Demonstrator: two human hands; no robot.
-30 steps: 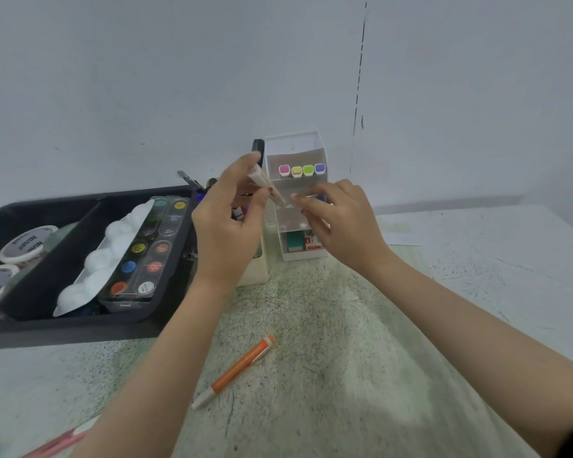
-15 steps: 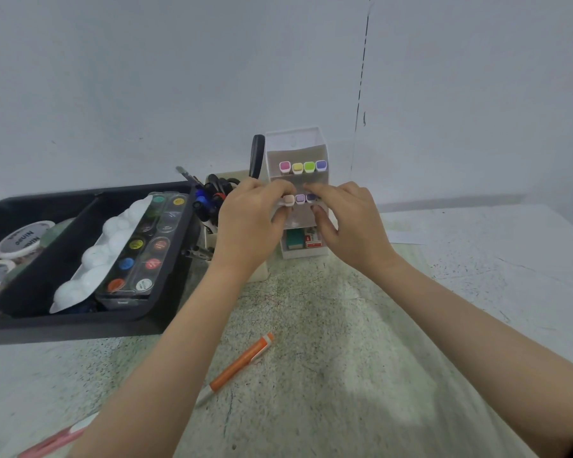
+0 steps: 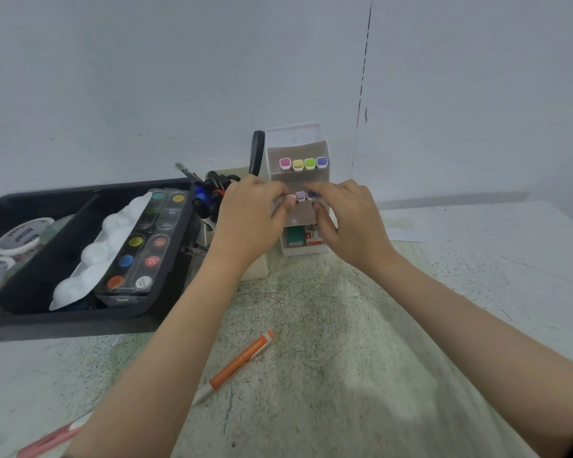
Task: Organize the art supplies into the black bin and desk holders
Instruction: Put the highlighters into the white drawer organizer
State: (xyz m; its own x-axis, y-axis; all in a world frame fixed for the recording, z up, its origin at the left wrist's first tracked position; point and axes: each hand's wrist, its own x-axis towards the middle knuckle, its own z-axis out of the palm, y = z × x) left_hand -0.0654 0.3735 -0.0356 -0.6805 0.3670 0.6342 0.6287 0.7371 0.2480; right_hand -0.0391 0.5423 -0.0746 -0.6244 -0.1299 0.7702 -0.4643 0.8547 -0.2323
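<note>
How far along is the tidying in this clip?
Done: paint palette and jars sit in the black bin; four markers stand in the top tier of the white holder. In hand: the left hand and right hand pinch middle-tier markers. Left: the orange pen and pink pen lie on the table.

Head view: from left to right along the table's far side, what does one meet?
Two round white-lidded jars, white wavy plastic palette, clear-lidded watercolour paint set, cream pen cup, white tiered marker holder.

speckled table | grey wall, dark vertical crack | white paper slip on table
</note>
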